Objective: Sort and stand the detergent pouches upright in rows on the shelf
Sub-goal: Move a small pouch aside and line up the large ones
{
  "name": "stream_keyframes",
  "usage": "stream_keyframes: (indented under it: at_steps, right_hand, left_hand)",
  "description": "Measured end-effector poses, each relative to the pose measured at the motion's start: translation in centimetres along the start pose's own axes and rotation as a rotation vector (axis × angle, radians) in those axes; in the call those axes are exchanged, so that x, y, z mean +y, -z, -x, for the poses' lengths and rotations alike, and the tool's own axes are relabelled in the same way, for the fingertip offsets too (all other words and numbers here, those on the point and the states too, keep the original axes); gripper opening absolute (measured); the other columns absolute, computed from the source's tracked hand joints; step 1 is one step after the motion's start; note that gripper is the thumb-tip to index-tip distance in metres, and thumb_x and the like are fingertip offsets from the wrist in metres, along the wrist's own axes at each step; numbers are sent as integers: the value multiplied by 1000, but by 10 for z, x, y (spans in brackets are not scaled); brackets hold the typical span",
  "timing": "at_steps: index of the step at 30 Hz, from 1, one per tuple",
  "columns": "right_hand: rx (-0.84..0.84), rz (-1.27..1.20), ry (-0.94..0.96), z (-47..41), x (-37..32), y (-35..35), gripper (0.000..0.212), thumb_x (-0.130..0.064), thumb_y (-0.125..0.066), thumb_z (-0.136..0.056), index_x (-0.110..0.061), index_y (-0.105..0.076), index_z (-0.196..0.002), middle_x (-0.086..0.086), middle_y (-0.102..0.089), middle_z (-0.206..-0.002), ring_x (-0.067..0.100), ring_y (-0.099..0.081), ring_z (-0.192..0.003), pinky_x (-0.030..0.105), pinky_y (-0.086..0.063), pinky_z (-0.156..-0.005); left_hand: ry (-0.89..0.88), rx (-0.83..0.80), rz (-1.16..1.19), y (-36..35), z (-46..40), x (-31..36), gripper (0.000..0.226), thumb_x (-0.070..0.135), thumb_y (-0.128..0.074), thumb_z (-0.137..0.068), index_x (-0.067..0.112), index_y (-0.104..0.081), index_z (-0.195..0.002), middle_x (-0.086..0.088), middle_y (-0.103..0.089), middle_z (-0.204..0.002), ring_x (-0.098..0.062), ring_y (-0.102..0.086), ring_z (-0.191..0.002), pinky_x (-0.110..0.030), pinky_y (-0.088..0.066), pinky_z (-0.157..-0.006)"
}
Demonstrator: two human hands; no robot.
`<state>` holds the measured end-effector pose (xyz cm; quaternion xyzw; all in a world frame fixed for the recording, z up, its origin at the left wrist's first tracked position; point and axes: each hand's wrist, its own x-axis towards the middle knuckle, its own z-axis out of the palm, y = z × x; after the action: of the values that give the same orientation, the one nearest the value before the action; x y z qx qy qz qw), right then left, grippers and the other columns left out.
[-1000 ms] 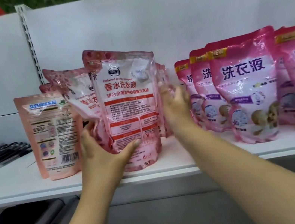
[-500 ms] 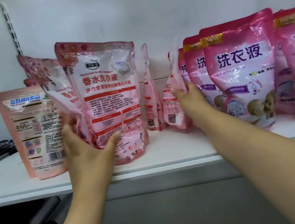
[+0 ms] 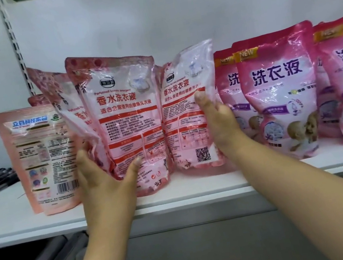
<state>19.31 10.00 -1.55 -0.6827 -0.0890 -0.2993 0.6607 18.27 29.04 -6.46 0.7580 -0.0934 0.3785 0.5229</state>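
A shop: detergent pouches [image 3: 279, 97] lined on a white shelf [image 3: 178, 199].

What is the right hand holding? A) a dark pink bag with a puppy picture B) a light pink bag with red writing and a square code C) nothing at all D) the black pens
B: the right hand grips the edge of a light pink bag with red writing and a square code near its bottom, standing on the shelf.
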Motion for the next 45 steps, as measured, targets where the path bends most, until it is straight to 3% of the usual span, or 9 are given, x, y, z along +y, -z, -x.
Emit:
stream_keyframes:
  at_steps: [4, 7, 10, 17, 21, 26, 33, 38, 45]
  right_hand:
    - [-169, 112, 73, 19, -9, -21, 44, -50, -37, -89, -29, -43, -127, 0, -58, -122, 9, -57, -105, 35, -45, -96]
    - [-310, 248, 81, 32, -8, -42, 50, -58, -17, -90, -45, -19, -138, -4, -14, -154, 13, -12, -140, 41, -10, -113]
    - [-404, 247, -25, 39, -13, -54, 82, -82, 0, -72, -44, -17, -143, -12, -1, -156, 14, 7, -144, 50, 6, -113]
    - [-632, -178, -254, 31, -23, -39, 86, -73, 11, -77, -30, -19, -146, -7, -9, -156, 17, -2, -144, 50, 2, -115]
    - [-727, -341, -334, 18, -25, -17, 81, -70, -12, -83, -17, -39, -137, -2, -36, -147, 18, -30, -136, 46, -23, -111]
    - [-297, 16, -240, -28, -24, 12, 20, -32, -53, -90, -14, -58, -98, 5, -59, -109, 16, -57, -97, 36, -43, -99]
    - [-60, -31, -456, -73, 15, 1, 83, -62, -58, -76, -13, -35, -139, 7, -32, -149, 23, -28, -137, 44, -19, -112]
    - [-261, -50, -553, -85, 40, -16, 82, -68, -53, -73, -16, -43, -135, 6, -50, -137, 23, -47, -123, 43, -38, -100]
    - [-124, -54, -422, -95, 59, -9, 50, -43, -70, -76, -11, -59, -112, 11, -68, -106, 23, -64, -82, 30, -51, -70]
  left_hand:
    - [7, -35, -18, 2, 2, 3, 109, 64, -69, -53, 24, -17, -141, -5, -36, -145, -26, -40, -129, -42, -35, -105]
    - [-7, -23, -4, 4, 6, 8, 120, 90, -50, -43, 25, -18, -140, -6, -32, -145, -26, -36, -131, -45, -34, -107]
    - [-61, -19, -29, 3, 10, 11, 121, 94, -38, -43, 30, -11, -142, -2, -16, -152, -22, -19, -140, -44, -20, -114]
    - [125, -53, -187, -6, -2, 35, 123, 83, -50, -57, 5, -12, -145, -12, -19, -153, -25, -17, -141, -47, -17, -115]
    - [130, 42, -232, -17, -1, 33, 108, 62, -62, -71, 2, -9, -145, -16, -17, -153, -28, -14, -142, -42, -12, -116]
    - [51, 139, -153, -22, 2, 21, 99, 52, -66, -72, 6, -16, -144, -12, -22, -151, -25, -18, -141, -41, -14, -115]
    - [-13, 177, -92, -25, 2, 13, 96, 46, -70, -71, 13, -18, -144, -6, -27, -149, -24, -24, -138, -48, -21, -113]
    - [8, 194, -65, -26, 2, 9, 95, 47, -71, -69, 18, -19, -144, -6, -31, -147, -25, -30, -136, -48, -25, -112]
    - [1, 208, -22, -28, 2, 9, 110, 62, -73, -57, 17, -19, -142, -5, -32, -147, -23, -34, -133, -45, -27, -112]
